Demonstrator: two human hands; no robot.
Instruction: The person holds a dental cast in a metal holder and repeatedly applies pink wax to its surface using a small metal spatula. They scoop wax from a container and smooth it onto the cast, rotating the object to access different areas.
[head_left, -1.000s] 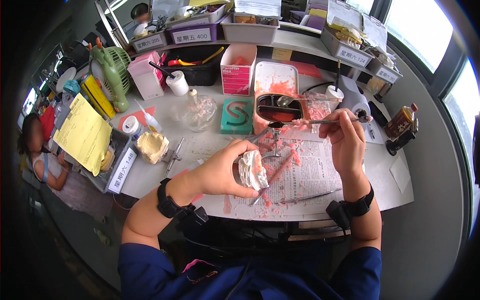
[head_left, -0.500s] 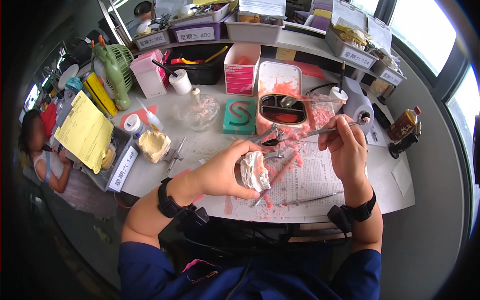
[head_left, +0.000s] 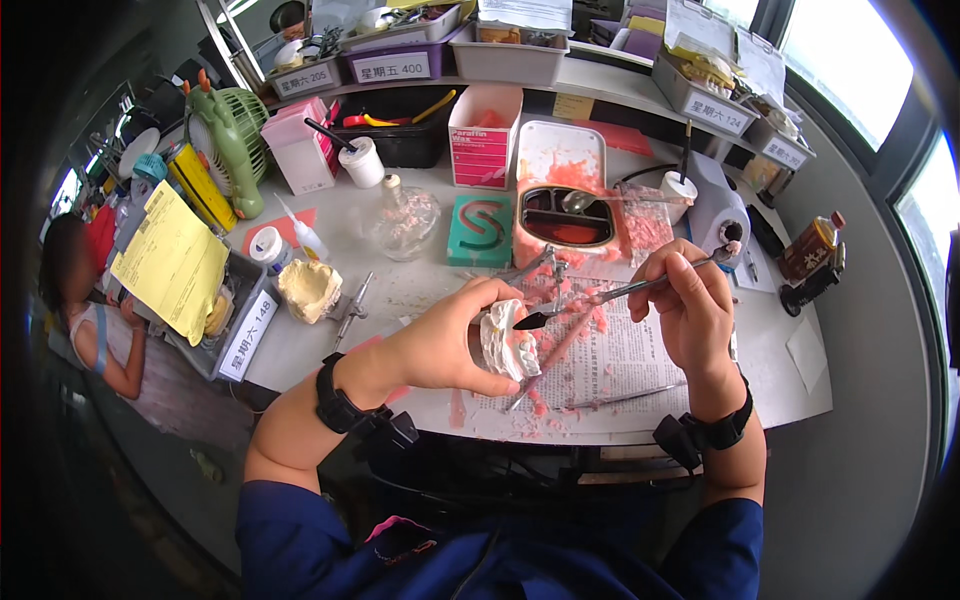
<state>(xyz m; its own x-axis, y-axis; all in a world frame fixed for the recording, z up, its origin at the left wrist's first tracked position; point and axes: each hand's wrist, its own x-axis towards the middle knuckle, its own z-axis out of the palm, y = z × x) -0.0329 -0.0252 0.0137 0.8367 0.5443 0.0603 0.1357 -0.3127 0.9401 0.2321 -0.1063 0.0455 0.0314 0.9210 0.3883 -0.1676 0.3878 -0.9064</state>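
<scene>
I see a chalky white plaster dental cast (head_left: 507,350), rough and ridged with a faint pink patch, held over the left part of a printed newspaper sheet (head_left: 640,350), between the spread thumb and fingers of the person's left hand (head_left: 447,343). The right hand (head_left: 690,305) pinches a slim silver metal tool (head_left: 622,291) whose dark, leaf-shaped blade overlaps the cast's upper right; I cannot tell whether they touch. The left palm hides the cast's far side, and its fine surface detail is too small to make out.

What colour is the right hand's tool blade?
The blade looks nearly black, best seen in head view.
</scene>
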